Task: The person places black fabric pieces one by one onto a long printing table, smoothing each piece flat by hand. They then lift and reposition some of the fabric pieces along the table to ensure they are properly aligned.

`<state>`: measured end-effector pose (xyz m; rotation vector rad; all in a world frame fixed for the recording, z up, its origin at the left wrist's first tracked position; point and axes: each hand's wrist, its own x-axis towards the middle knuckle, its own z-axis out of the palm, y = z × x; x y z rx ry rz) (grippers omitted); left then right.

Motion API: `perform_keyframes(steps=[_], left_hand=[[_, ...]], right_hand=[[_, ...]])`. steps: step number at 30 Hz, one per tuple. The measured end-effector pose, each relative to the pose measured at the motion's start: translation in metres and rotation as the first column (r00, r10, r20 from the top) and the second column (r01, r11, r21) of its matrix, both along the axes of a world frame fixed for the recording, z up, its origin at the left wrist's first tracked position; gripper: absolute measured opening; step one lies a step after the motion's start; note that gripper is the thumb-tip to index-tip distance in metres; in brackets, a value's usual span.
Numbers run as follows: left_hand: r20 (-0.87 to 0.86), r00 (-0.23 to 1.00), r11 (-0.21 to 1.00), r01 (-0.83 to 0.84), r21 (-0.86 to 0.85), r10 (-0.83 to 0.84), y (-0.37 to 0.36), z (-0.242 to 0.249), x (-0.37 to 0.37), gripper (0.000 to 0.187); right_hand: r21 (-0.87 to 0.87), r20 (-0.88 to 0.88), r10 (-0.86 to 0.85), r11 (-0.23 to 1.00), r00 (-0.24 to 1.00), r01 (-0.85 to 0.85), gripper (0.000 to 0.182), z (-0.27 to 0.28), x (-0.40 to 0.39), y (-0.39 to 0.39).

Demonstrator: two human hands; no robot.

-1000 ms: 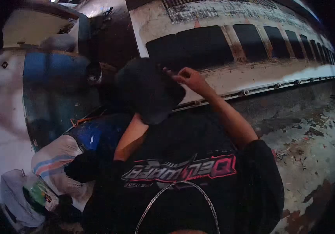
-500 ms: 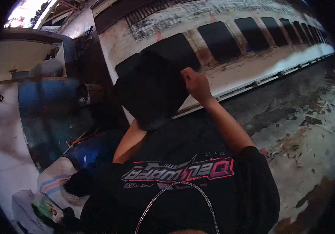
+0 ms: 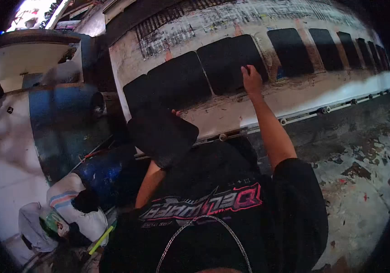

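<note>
My left hand is under a dark, floppy bundle of flat black cloth pieces. Only some fingertips show at its upper edge, curled against it, while the rest is covered. Farther out, my right hand has thumb and forefinger pinched together on the surface of a black cloth piece with rounded corners, which lies flat on a long pale table. To its left lies another black piece, edge close to edge, and a third is partly covered by the bundle.
More black pieces run in a row to the right, with brown-stained strips between them. A rail with small rollers follows the table's near edge. At left stand a blue drum and a blue-and-white surface. Paint flakes mark the floor.
The bundle in my left hand has moved lower and away from the laid pieces, uncovering more of them. My right hand is farther right and higher in view. The camera view has shifted.
</note>
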<state>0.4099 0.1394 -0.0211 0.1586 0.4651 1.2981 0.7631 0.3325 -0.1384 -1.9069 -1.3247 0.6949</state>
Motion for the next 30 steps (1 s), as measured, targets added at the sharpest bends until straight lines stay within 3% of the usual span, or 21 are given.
perform_keyframes(steps=[3,5,15,17,18,20,21,22,24,28,30], left_hand=[[-0.039,0.999,0.999,-0.001,-0.033,0.000,0.002,0.006,0.008,0.052],[-0.074,0.997,0.999,-0.011,-0.040,0.008,-0.006,0.013,0.009,0.052],[-0.085,0.996,0.999,0.004,-0.049,-0.009,-0.004,0.016,0.018,0.052],[-0.074,0.997,0.999,0.026,-0.030,-0.029,0.006,0.018,0.025,0.052],[-0.054,0.997,0.998,0.050,-0.030,-0.051,0.017,0.018,0.030,0.052],[-0.030,0.996,0.996,0.085,-0.018,-0.086,0.021,0.028,0.033,0.052],[-0.019,0.995,0.995,0.101,-0.013,-0.101,0.023,0.032,0.035,0.052],[-0.005,0.995,0.995,0.103,-0.001,-0.103,0.021,0.032,0.034,0.052],[0.031,0.990,0.990,0.138,0.008,-0.139,0.033,0.031,0.042,0.052],[0.059,0.978,0.980,0.199,0.017,-0.199,0.041,0.033,0.060,0.052],[0.056,0.975,0.977,0.214,0.014,-0.215,0.043,0.032,0.067,0.052]], right_hand=[[-0.039,0.034,0.022,0.999,0.999,-0.021,0.041,0.001,0.001,-0.005],[-0.155,-0.003,0.040,0.987,0.999,-0.040,0.047,0.011,0.002,-0.005],[-0.135,0.013,0.082,0.988,0.997,-0.080,0.049,0.005,-0.001,-0.006],[0.103,0.122,0.040,0.993,0.992,-0.053,0.047,0.015,-0.004,-0.013],[0.110,0.130,0.039,0.992,0.991,-0.053,0.047,0.025,-0.006,-0.018],[0.360,0.409,-0.115,0.932,0.905,-0.045,0.044,0.073,-0.027,-0.039],[0.216,0.127,0.133,0.963,0.983,-0.158,0.048,0.076,-0.039,-0.048],[0.111,-0.194,0.324,0.945,0.926,-0.307,0.051,0.085,-0.051,-0.055],[0.047,-0.405,0.523,0.831,0.749,-0.555,0.046,0.111,-0.079,-0.093],[-0.009,-0.335,0.554,0.807,0.762,-0.590,0.037,0.145,-0.084,-0.123],[-0.121,-0.210,0.531,0.819,0.821,-0.561,0.036,0.155,-0.071,-0.124]])
